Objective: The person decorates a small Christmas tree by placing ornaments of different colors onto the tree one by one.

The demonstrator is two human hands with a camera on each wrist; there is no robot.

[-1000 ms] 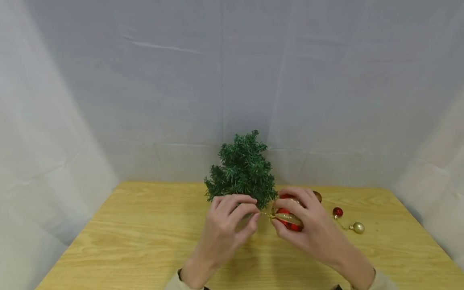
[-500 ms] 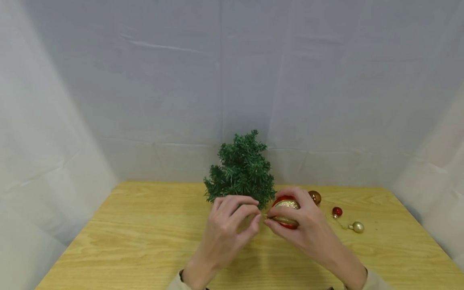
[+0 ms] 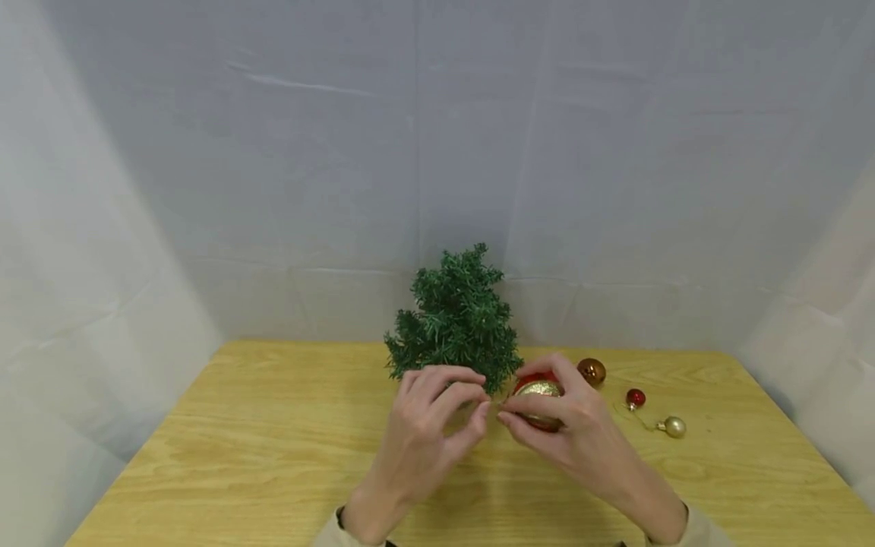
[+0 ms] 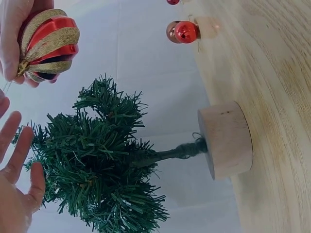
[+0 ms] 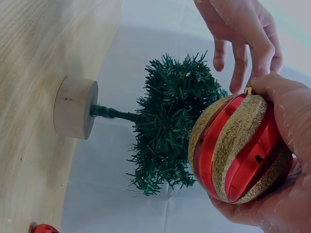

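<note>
One red-and-gold bauble (image 5: 233, 150) is resting in the right hand (image 3: 577, 422), which is gripping it above the counter (image 3: 273, 441), near the green tree (image 3: 458, 319), while the left hand (image 3: 431, 425) is pinching the bauble's thin string (image 4: 7, 88) just beside it.

head: high, set back, facing forward-down | wrists: close, rolled sideways (both catch the bauble (image 5: 238, 150))

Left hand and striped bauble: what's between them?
A thin string in the left wrist view, leading from the striped bauble toward the left hand; in the head view, fingertips of the right hand also intervene.
</note>
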